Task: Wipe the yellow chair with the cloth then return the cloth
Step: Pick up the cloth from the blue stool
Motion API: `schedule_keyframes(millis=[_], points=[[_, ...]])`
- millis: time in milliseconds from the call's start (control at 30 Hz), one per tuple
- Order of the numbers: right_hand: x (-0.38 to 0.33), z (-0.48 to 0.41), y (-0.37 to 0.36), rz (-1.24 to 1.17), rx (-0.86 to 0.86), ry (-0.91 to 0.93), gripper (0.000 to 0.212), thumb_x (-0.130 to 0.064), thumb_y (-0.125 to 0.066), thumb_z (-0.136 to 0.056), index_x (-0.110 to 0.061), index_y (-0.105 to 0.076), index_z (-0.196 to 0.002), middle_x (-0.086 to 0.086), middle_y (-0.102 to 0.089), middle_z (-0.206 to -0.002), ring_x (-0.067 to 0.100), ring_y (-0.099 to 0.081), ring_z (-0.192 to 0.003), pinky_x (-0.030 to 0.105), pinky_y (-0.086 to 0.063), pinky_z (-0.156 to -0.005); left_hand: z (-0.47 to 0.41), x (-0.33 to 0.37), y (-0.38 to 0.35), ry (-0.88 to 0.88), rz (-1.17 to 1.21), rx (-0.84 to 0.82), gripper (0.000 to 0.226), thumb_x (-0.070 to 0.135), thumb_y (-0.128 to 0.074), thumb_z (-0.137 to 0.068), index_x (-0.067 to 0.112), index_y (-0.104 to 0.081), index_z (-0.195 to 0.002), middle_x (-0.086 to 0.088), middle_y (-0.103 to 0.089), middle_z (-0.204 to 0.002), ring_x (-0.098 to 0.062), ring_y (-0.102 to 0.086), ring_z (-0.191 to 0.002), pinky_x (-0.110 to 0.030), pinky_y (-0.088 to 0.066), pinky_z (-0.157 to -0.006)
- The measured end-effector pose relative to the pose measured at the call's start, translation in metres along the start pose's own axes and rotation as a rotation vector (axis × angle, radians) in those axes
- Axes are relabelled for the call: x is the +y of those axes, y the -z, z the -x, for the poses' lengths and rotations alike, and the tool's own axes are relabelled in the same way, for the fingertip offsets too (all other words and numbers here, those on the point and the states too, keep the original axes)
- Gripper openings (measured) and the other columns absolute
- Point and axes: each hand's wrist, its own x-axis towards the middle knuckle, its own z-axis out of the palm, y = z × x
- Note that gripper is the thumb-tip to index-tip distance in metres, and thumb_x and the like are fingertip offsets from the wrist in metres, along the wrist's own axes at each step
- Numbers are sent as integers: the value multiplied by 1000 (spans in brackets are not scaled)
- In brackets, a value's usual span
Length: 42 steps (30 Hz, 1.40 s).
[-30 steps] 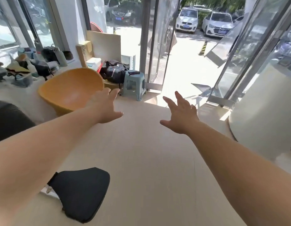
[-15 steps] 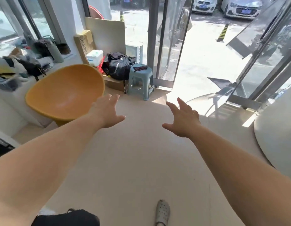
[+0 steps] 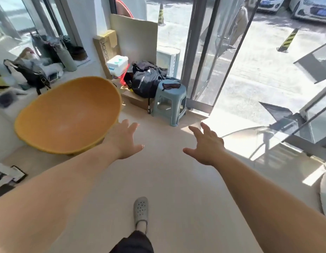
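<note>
The left forearm [image 3: 58,189] is covering the lower right rim of the yellow chair [image 3: 67,117], and the shell is hiding most of its base. The dark item [image 3: 171,86] on the grey stool [image 3: 170,103] is appearing too small to identify. The bottom edge is cutting off both forearms and the leg [image 3: 134,241]. The sill clutter [image 3: 30,70] at upper left is appearing blurred.

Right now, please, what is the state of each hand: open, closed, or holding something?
Left hand: open, fingers spread, holding nothing.
Right hand: open, fingers spread, holding nothing.
</note>
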Motion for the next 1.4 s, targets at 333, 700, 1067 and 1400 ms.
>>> schedule_keyframes(millis=[333, 700, 1067, 1400], points=[[-10, -247, 46, 67, -89, -49, 86, -63, -60, -89, -41, -15, -158, 2, 2, -170, 30, -12, -155, 55, -17, -123, -277, -53, 30, -86, -9, -69, 84, 68, -56, -81, 28, -26, -150, -5, -33, -151, -30, -40, -132, -46, -41, -101], [54, -496, 75, -6, -143, -112, 83, -62, -61, -88, -42, -19, -157, 1, -3, -170, 29, -16, -153, 52, -20, -122, -554, -51, 43, -70, 61, -82, 87, 69, -58, -76, 27, -30, -147, -4, -40, -146, -28, -43, -131, -50, -45, -101], [116, -765, 131, -18, -259, -38, 86, -62, -63, -84, -42, -23, -157, -1, -11, -169, 33, -24, -151, 56, -27, -118, -773, -19, 32, 98, 105, -225, 79, 63, -56, -83, 26, -30, -147, -3, -43, -141, -27, -43, -130, -47, -44, -101], [122, -959, 111, -40, -342, -115, 80, -62, -60, -88, -38, -25, -157, -3, -13, -167, 29, -25, -150, 54, -31, -116, -973, -54, -22, 95, 163, -378, 77, 61, -56, -85, 25, -29, -148, -4, -41, -141, -30, -41, -128, -47, -41, -103]])
